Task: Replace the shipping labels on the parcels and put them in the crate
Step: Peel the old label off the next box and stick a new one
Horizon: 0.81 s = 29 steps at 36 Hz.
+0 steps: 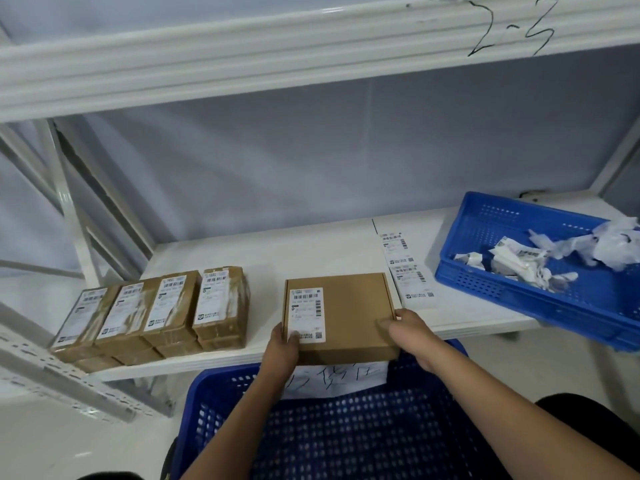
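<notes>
A flat brown cardboard parcel (349,313) lies at the front edge of the white shelf (311,251), with a white shipping label (307,313) on its left part. My left hand (282,348) grips the parcel's near left corner, thumb on the label's lower edge. My right hand (403,329) grips its near right corner. A strip of fresh labels (407,268) lies on the shelf just right of the parcel. Below the shelf edge, in front of me, stands a big blue crate (346,438) with a handwritten white paper on its far wall.
Several taped brown parcels (156,313) with labels stand in stacked rows on the shelf's left. A blue tray (485,271) holding crumpled label scraps sits tilted at the right end. A white shelf beam runs overhead, and a metal upright stands at the left.
</notes>
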### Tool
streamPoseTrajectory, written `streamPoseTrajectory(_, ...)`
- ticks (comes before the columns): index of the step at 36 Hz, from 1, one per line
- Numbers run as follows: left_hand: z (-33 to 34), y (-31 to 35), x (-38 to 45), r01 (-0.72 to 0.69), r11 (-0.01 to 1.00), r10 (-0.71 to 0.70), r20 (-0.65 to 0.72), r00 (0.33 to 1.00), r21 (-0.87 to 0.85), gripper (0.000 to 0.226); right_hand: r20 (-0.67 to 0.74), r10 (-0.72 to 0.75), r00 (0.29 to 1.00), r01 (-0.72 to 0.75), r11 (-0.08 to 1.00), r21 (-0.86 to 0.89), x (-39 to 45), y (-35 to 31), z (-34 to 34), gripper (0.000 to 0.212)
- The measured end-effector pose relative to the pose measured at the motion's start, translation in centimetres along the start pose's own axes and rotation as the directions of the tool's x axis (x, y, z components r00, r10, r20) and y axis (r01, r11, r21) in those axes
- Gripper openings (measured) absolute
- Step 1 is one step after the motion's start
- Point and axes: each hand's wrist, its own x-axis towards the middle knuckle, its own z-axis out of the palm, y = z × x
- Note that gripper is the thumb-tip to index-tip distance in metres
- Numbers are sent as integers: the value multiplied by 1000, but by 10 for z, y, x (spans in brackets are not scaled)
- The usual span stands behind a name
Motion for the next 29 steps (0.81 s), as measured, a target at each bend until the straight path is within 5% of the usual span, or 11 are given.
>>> streamPoseTrajectory(11,-42,-6,-20,49,984,-51,-9,999,-173,43,-52,-29,998,39,978,204,-10,0,5,36)
streamPoseTrajectory(21,-77,9,-49,-64,961,91,92,992,-268,73,-33,-98,995,103,922,373,-45,0,-14,76)
streamPoseTrajectory(25,-88,2,-64,-90,956,122,98,988,-278,86,-3,-154,988,143,910,389,-57,4,-11,72)
streamPoseTrajectory(29,-90,4,-76,-106,952,138,91,986,-287,68,4,-187,982,169,892,419,-67,3,-6,62)
